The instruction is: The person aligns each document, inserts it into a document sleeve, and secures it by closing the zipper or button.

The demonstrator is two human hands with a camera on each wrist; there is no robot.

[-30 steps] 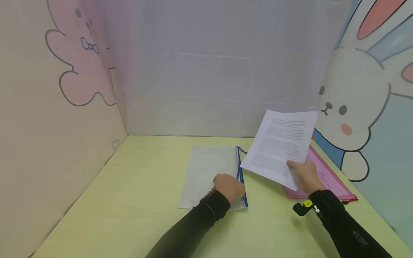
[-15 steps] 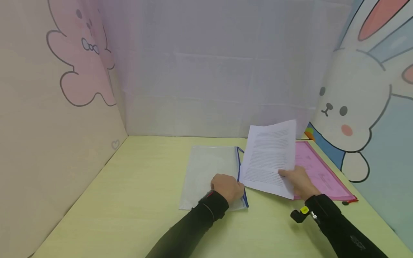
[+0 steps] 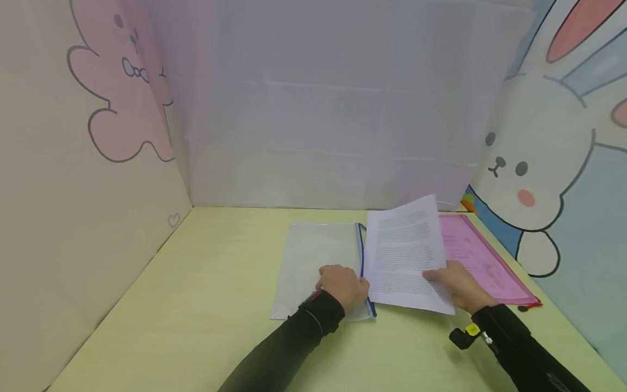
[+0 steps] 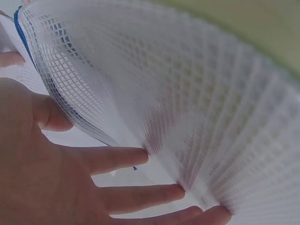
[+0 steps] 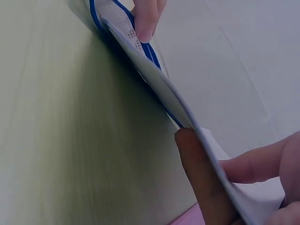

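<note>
A translucent mesh zipper pouch (image 3: 313, 245) with a blue zipper edge lies on the table in the head view. My left hand (image 3: 342, 287) grips its right, blue-trimmed side. In the left wrist view the fingers (image 4: 119, 159) bear against the white mesh (image 4: 197, 79) and the thumb is by the blue trim. My right hand (image 3: 460, 286) pinches a thin stack of printed sheets (image 3: 399, 256) between thumb and fingers. The right wrist view has the far edge of the sheets (image 5: 159, 84) at the parted blue-trimmed mouth (image 5: 123, 23) of the pouch.
A pink pouch (image 3: 482, 256) with red trim lies on the right of the table, partly behind the sheets and right hand. Pale yellow tabletop (image 3: 196, 305) stretches left and in front. Printed cloth walls (image 3: 294, 136) stand at the back and both sides.
My right hand has brought the printed sheets left and down, turning them more upright, until their left edge meets the mesh pouch's blue side. The left hand keeps its grip, nearly still.
</note>
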